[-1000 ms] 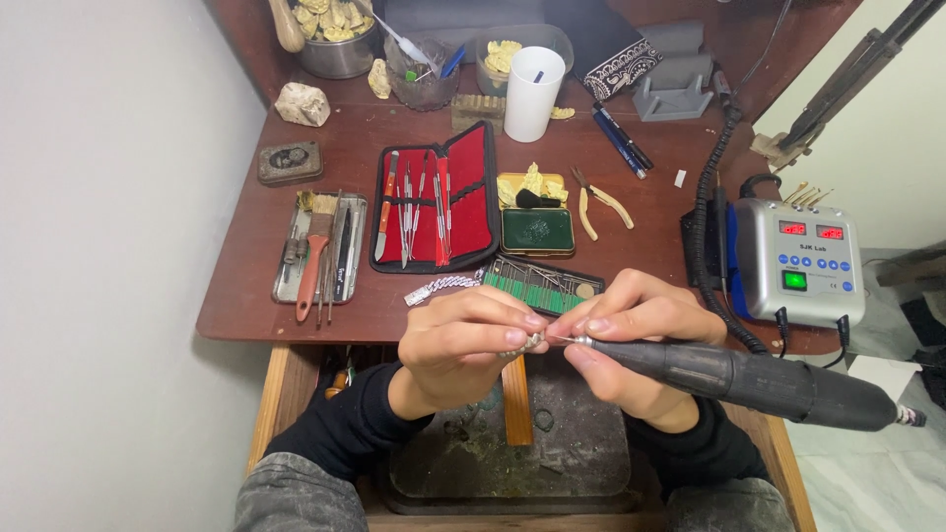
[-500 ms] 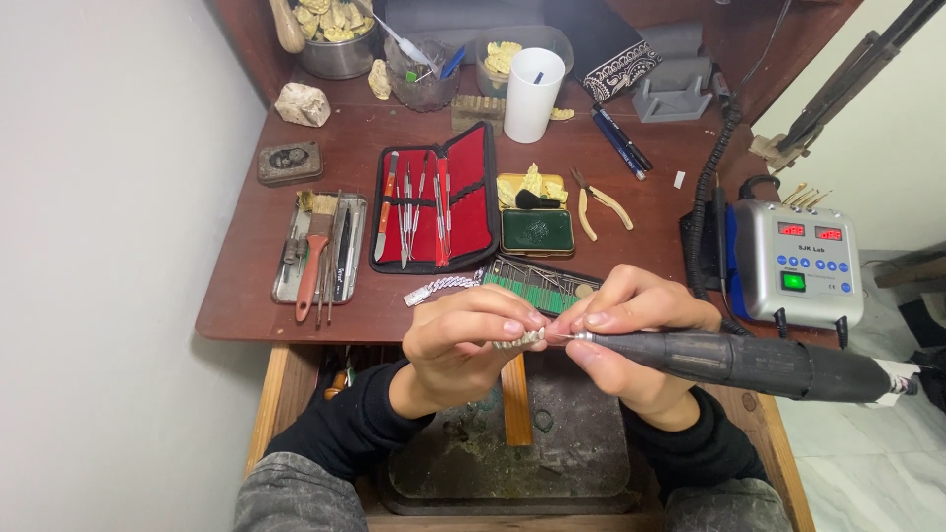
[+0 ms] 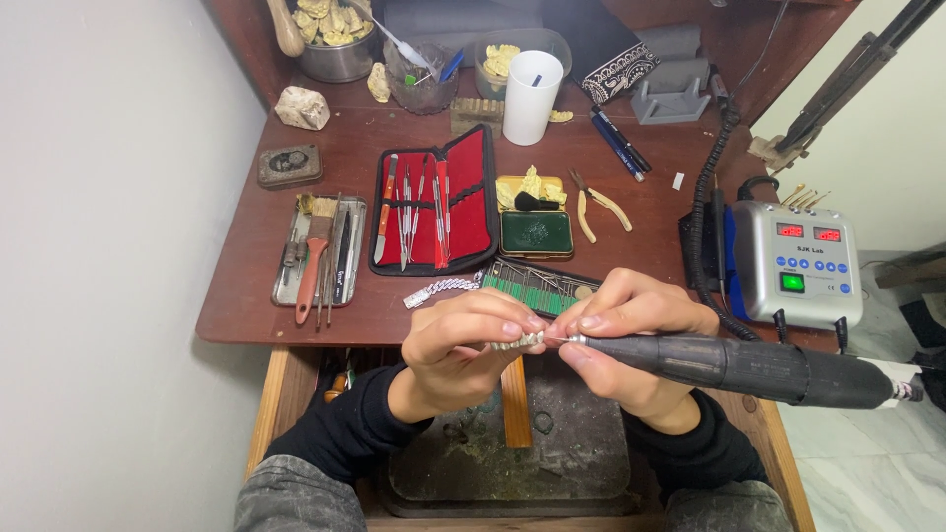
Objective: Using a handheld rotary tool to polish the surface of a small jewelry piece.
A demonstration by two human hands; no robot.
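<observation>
— While both hands are busy at lower centre, what's crowding them?

— Brown desk (image 3: 296, 315) fills the upper half. Red-lined tool case (image 3: 434, 202) lies open at upper centre w/ metal picks inside. Left of it, a metal tray (image 3: 320, 246) w/ an orange-handled tool. Green bur box (image 3: 542, 286) sits just above the knuckles, a loose silver chain piece (image 3: 440, 289) beside it. White cup (image 3: 532, 97) at top centre, grey control box (image 3: 796, 261) w/ red displays at mid right, black coiled cord running down from the desk's upper right toward it. Nothing covers the hands; below them is a dark, dusty catch tray (image 3: 581, 463).

— Hands?

— Left hand (image 3: 463, 350) pinches a short silver link strip (image 3: 519, 341) betw. thumb and fingers. Right hand (image 3: 631, 335) is closed around a black rotary handpiece (image 3: 749, 366), pen-style.

— Orientation?

— Handpiece lies near horizontal, long axis left–right, tip pointing left, meeting the strip's right end; its back end runs off toward the right edge, slightly lower. Strip also lies roughly left–right, at centre frame, just below the desk edge.
</observation>
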